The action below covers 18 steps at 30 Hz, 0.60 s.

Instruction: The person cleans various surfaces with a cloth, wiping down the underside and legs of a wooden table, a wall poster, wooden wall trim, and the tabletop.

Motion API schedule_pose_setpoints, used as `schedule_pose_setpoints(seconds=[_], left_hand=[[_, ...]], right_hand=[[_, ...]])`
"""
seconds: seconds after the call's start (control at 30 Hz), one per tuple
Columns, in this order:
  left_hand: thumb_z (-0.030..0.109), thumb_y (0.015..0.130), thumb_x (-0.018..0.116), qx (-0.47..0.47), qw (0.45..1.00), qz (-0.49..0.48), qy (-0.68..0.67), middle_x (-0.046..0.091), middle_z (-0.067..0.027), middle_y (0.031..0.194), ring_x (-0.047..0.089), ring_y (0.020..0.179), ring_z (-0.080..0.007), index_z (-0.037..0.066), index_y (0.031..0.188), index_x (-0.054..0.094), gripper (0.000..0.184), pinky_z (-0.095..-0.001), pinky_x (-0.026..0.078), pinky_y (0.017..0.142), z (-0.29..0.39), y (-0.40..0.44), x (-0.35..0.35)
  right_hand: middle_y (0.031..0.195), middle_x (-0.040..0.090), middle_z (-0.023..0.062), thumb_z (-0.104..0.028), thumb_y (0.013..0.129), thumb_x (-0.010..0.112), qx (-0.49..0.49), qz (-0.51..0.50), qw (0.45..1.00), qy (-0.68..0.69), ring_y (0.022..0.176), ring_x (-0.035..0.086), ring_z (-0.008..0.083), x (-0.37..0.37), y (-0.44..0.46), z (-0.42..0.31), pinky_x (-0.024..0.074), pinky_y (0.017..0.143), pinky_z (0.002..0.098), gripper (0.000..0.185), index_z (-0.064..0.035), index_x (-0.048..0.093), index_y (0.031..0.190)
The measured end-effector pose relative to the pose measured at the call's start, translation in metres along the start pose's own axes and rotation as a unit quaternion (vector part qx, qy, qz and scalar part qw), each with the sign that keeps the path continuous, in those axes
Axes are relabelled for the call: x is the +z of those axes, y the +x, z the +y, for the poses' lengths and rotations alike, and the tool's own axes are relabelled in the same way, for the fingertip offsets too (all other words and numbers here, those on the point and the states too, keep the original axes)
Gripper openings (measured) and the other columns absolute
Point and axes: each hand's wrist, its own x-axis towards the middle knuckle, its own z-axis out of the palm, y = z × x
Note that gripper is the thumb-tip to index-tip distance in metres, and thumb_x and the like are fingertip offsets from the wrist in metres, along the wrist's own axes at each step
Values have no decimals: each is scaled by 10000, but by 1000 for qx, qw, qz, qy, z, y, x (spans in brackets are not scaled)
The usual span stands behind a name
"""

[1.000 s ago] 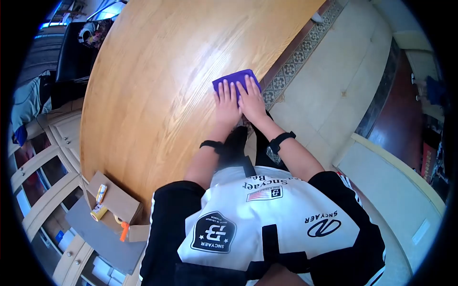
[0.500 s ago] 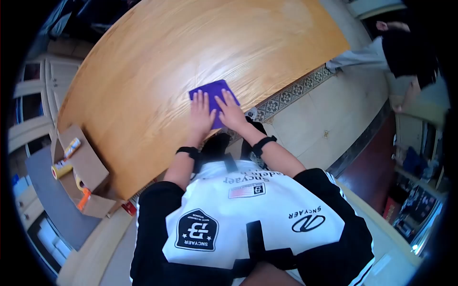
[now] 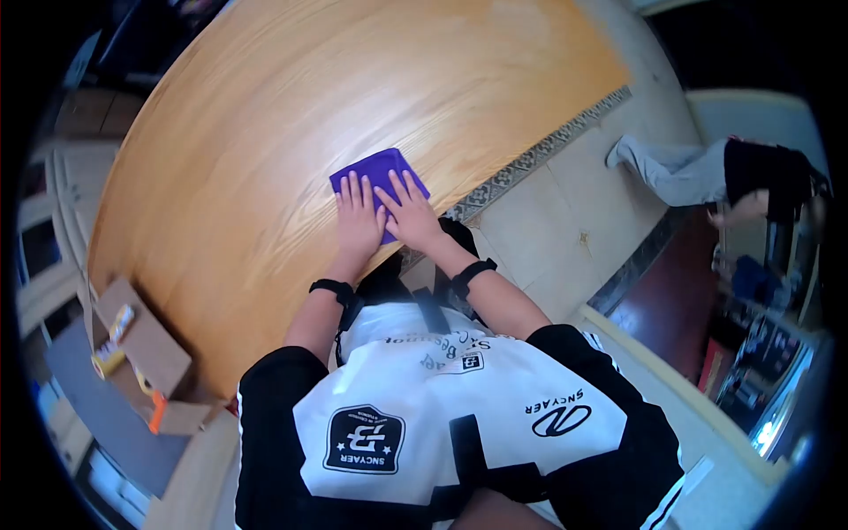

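A purple cloth (image 3: 378,164), square in outline, lies flat on the wooden table (image 3: 265,115) close to its near edge. My left hand (image 3: 359,226) rests on its left part, palm down with fingers stretched out. On the right part lies my right hand (image 3: 413,219), also flat, its fingers slightly spread. The two hands nearly meet at the thumbs over the middle of the cloth. Neither hand grips anything. My palms and fingers hide the cloth's lower half. Both wrists wear black bands.
An open cardboard box (image 3: 157,340) stands at the table's left edge, with a yellow roll (image 3: 108,362) and an orange object (image 3: 158,412) in it. Another person (image 3: 751,181) in a black top is on the right, beyond the tiled floor (image 3: 565,221).
My view has shifted a little. My hands stay flat on the cloth and are slightly closer together. The other person at the right has changed posture, with the legs farther from the table.
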Motion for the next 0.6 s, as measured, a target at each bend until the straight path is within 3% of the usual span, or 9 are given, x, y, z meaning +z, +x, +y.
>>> schedule_pose_setpoints(seconds=[0.13,0.23,0.47,0.6], left_hand=[[291,861,494,79,997,-11,-8,177,-222,1470,154,1367,-367,-13,1388,278,646,-474,153,1102,66,65,18],[282,859,493,74,997,-12,0,180,-223,1468,160,1366,-366,-12,1386,284,639,-470,160,1100,98,94,30],[261,870,455,35,999,-15,12,164,-257,1461,137,1362,-403,-31,1386,267,622,-501,146,1095,135,150,37],[270,864,449,70,997,0,16,169,-253,1462,137,1364,-404,-29,1385,273,626,-508,139,1092,170,219,50]], right_hand=[[1415,282,219,-162,745,552,111,40,992,-38,1320,228,427,-38,-3,59,284,1053,478,532,-89,489,1268],[1407,297,223,-141,743,553,98,91,991,-29,1317,244,418,-54,2,100,283,1054,472,510,-78,507,1247],[1431,293,188,-183,761,537,56,74,996,19,1344,245,345,-80,25,166,238,1085,438,554,-96,458,1302],[1418,315,193,-182,780,526,80,106,991,18,1342,245,347,-112,48,222,228,1092,419,531,-87,467,1298]])
